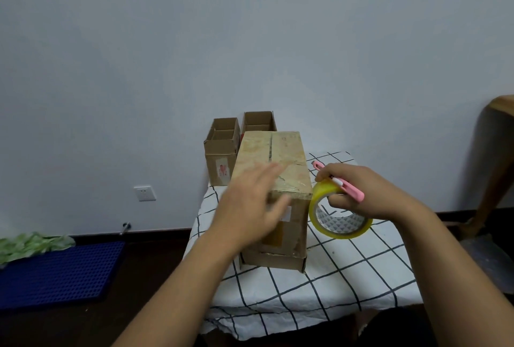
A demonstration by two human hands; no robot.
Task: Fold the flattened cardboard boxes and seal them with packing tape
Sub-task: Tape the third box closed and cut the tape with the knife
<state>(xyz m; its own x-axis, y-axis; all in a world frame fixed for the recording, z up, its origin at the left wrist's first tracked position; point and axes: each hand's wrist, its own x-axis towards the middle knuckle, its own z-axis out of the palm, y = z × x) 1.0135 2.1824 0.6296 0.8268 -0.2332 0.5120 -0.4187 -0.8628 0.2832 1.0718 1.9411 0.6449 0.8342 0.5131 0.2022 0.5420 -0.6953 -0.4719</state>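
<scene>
Left hand (250,207), fingers spread, hovers blurred over the folded cardboard box (274,193) on the tabletop (347,271), while the right hand (361,193), just beside the box, grips tape roll (338,213) and pink cutter (349,186) together; crowded grip may drop either.

Bare checked cloth (347,271) right of tall box (274,168), two open boxes (222,149) crowding behind it

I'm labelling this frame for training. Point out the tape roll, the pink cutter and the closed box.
tape roll (358,231): head view, yellow outer band.
pink cutter (354,192): head view, handle.
closed box (286,151): head view, taped top.
</scene>
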